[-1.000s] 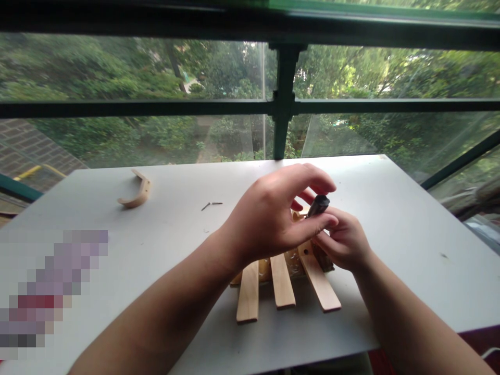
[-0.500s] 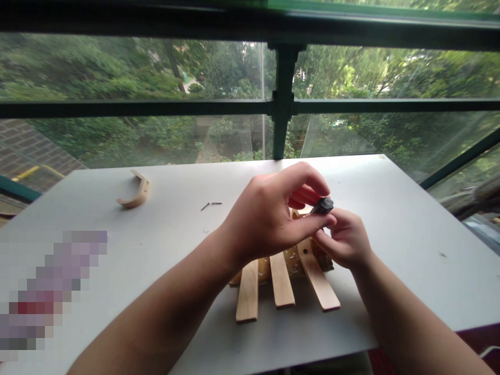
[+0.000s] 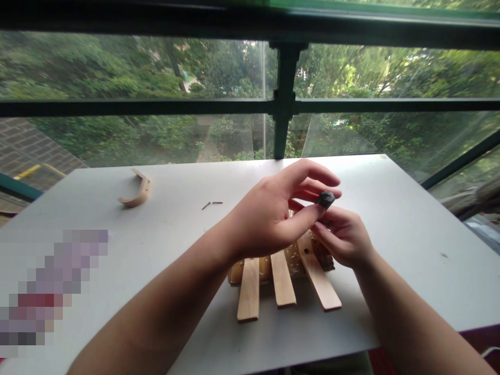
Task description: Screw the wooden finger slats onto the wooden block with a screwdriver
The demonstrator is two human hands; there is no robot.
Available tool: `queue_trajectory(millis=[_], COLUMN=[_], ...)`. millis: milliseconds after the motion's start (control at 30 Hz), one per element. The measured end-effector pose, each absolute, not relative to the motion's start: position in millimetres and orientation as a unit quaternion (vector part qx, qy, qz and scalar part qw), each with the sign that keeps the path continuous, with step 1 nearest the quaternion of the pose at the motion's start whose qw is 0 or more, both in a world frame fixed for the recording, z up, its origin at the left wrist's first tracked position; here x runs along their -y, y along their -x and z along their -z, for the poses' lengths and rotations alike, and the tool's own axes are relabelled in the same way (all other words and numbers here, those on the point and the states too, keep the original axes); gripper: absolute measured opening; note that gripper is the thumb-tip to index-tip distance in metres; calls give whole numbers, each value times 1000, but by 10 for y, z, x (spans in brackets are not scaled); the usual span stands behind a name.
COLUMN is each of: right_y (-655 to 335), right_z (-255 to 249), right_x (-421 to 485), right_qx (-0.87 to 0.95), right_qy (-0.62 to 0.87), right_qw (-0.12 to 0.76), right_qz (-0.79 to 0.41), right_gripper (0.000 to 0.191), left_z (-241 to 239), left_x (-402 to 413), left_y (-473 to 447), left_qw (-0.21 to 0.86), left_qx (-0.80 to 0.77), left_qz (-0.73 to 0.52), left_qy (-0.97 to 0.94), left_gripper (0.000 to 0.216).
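Observation:
My left hand [image 3: 279, 211] reaches over the work with its thumb against a dark grey, faceted tool handle [image 3: 325, 199]. Its index finger is lifted off the handle, while the fingers behind stay curled near it. The handle's lower part is hidden. Close below, my right hand [image 3: 347, 238] pinches thumb and fingers together; what lies between them is covered. Under both hands is a golden-brown, white-flecked piece [image 3: 264, 269] with a dark end. Three pale wooden strips, the left one [image 3: 248, 291], the middle one [image 3: 284, 284] and the right one [image 3: 320, 276] with a dark hole, lie across it.
On the white table [image 3: 175, 250], a curved wooden hook [image 3: 141, 194] rests at the far left. Two screws [image 3: 211, 204] lie behind my left forearm. A blurred-out purplish item [image 3: 54, 286] is at the left edge. Green-framed windows [image 3: 284, 99] border the table's back.
My left index finger has lifted and opened away from the handle. The left hand has turned and risen slightly, and the handle's end has tilted. My right hand stays nearly in place.

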State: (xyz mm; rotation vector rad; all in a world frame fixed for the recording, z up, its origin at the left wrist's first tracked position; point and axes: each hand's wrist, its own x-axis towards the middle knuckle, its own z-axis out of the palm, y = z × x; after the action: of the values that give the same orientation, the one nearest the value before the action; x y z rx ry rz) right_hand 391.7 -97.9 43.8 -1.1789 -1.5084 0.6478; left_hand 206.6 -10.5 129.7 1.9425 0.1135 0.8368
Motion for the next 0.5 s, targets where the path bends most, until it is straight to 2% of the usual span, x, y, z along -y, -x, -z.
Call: queue_trajectory(millis=[167, 267, 500], right_y=[-3919, -3927, -3938], right_z=[-477, -487, -434], right_x=[991, 994, 971], right_qx=[640, 639, 626], right_qy=[495, 509, 510], right_qw=[531, 527, 531], right_qz=[-253, -235, -256], right_gripper=[12, 19, 19], left_z=[-1325, -1314, -1305], left_x=[101, 91, 114], left_y=[-2063, -2081, -2098], left_qw=[457, 430, 476], left_qx=[-55, -65, -92], left_qz=[-345, -364, -367], left_qy=[-818, -824, -794], left_gripper=[33, 35, 30])
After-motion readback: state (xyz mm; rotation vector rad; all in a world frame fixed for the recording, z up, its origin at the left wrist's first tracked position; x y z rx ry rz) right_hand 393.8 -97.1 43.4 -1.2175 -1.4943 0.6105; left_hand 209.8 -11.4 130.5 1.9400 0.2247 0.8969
